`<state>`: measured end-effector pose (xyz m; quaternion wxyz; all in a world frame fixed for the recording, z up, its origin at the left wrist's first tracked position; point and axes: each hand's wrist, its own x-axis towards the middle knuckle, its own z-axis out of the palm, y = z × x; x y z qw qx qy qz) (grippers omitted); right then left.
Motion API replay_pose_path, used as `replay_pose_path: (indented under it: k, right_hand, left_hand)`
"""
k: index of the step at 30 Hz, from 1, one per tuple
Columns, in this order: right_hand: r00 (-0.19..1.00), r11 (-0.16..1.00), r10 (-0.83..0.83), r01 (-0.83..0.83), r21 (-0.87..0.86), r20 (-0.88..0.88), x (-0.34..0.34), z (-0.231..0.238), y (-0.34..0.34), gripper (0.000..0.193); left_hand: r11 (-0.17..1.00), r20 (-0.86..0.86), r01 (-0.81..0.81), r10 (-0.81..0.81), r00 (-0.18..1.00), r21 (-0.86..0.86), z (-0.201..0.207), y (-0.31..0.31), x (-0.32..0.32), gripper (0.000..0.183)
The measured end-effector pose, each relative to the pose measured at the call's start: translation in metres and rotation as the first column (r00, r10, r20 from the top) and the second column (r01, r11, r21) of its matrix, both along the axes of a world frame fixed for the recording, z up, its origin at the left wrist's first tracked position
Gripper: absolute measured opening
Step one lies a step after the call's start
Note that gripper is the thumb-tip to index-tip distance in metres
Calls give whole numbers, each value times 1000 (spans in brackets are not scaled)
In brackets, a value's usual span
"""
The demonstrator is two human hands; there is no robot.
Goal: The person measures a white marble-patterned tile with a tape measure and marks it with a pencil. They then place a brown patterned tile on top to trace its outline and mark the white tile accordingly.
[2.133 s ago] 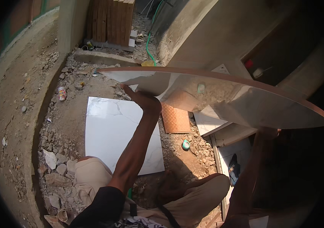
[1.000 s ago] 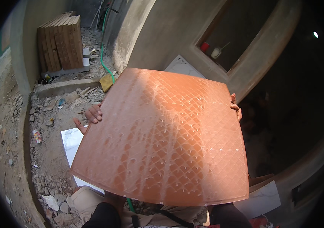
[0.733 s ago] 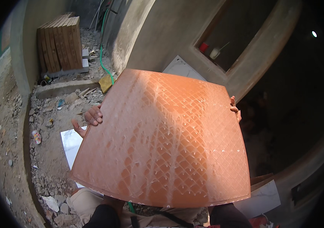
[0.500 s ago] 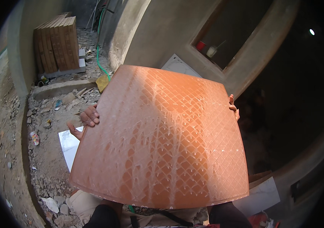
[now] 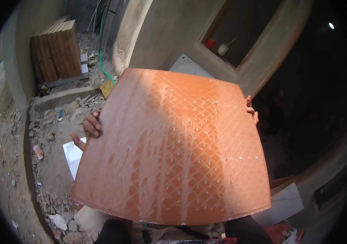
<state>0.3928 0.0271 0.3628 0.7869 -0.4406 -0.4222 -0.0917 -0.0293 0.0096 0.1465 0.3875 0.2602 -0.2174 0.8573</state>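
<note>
A large square tile (image 5: 177, 150) fills the middle of the view, its terracotta-coloured back toward me. A raised diamond grid covers that back, streaked with whitish wet film and small drips; sunlight falls on part of it. My left hand (image 5: 89, 127) grips the left edge, fingers over the rim and thumb apart lower down. At the opposite edge, my right hand (image 5: 251, 109) holds the tile's right side, with only its fingers showing past the rim. Both forearms are hidden behind the tile, which is held up above my knees.
Stacked boxes (image 5: 57, 51) lean by the far-left wall. A green hose (image 5: 102, 57) runs beside a yellow lump (image 5: 106, 88). White marbled tile pieces (image 5: 72, 154) lie around. Rubble (image 5: 51, 183) covers the ground at left. A wall opening (image 5: 240, 30) holds a red cup (image 5: 210, 43).
The tile has shifted slightly, its lower edge appearing a little wider and lower. Both hands keep their hold at its sides. The background has moved a bit left and up in view.
</note>
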Motion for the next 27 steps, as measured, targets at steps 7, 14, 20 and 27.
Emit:
replay_pose_path:
  k: [7,14,20,27]
  right_hand:
    - [1000,1000,-2,2,-14,-1,-3,-2,-2,36]
    - [1000,1000,-4,4,-8,-6,-1,-1,-5,35]
    - [1000,1000,16,-15,14,-16,-1,0,1,35]
    - [998,996,57,-56,72,-20,11,-6,2,35]
  left_hand:
    - [1000,-68,0,-1,998,-10,-16,8,-4,72]
    - [999,-98,27,-29,995,-27,-25,10,-3,72]
    - [997,-131,69,-72,989,-27,-33,11,-6,73]
    - [973,-115,214,-222,968,-84,-63,17,-10,74]
